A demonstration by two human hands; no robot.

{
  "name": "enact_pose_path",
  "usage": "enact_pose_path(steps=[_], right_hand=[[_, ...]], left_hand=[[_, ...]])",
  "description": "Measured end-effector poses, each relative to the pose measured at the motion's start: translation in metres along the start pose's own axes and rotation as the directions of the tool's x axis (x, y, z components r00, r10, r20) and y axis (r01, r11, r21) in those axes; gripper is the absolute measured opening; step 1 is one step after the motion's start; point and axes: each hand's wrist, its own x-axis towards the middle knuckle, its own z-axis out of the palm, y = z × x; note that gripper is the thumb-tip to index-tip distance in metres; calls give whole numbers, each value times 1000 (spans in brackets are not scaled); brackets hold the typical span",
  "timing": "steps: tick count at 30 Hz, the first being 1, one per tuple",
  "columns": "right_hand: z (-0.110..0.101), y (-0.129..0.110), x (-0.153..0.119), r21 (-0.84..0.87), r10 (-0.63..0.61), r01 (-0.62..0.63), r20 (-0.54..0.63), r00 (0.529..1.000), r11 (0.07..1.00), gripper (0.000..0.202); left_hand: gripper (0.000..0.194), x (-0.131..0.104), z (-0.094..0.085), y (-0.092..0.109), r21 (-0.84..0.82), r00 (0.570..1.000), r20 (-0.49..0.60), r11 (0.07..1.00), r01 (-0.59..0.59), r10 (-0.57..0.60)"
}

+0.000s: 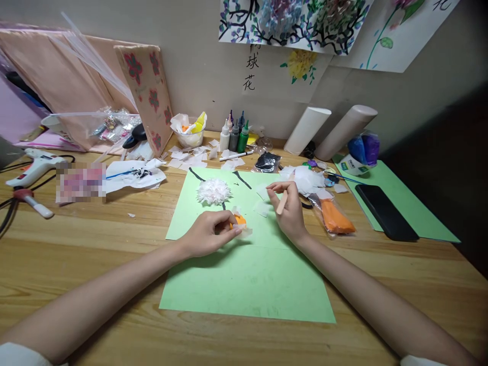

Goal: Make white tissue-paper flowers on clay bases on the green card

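Over the green paper sheet [244, 284], my left hand [206, 235] is closed, thumb and fingers pinching an orange clay piece [240, 220] with whitish tissue bits [246, 231] at its edge. My right hand [288, 213], fingers curled, has a wooden craft stick [282, 203] tucked in it. Just left of its fingertips, small pale paper squares [263, 209] lie on the sheet. A fluffy white paper flower [214, 191] sits on the sheet beyond my left hand. Dark strips [242, 179] lie near the sheet's far edge.
Paint bottles [243, 138] and a small tub [189, 130] stand by the wall. An orange clay packet [336, 217] and a black phone [386, 212] lie to the right. A hot glue gun [36, 165] is at far left. Scattered paper scraps [186, 158] cover the back.
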Motion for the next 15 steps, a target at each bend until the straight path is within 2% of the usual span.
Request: enact_pose_path(steps=[3, 5, 8, 11, 15], right_hand=[[-2, -7, -7, 103, -108, 95, 119, 987, 990, 30], [-4, -10, -13, 146, -230, 202, 214, 949, 969, 40], [-5, -12, -18, 203, -379, 330, 289, 879, 922, 41], [-5, -12, -19, 265, -415, 338, 337, 845, 903, 40], [-4, -13, -17, 251, -448, 374, 416, 791, 893, 39]], left_hand=[[27, 0, 2, -2, 134, 998, -57, 991, 23, -16], [24, 0, 3, -3, 215, 995, -90, 975, 54, -35], [21, 1, 3, -5, 274, 985, -156, 955, 114, -72], [22, 3, 3, -7, 288, 971, -220, 945, 157, -94], [25, 4, 4, -7, 284, 958, -268, 941, 185, -107]])
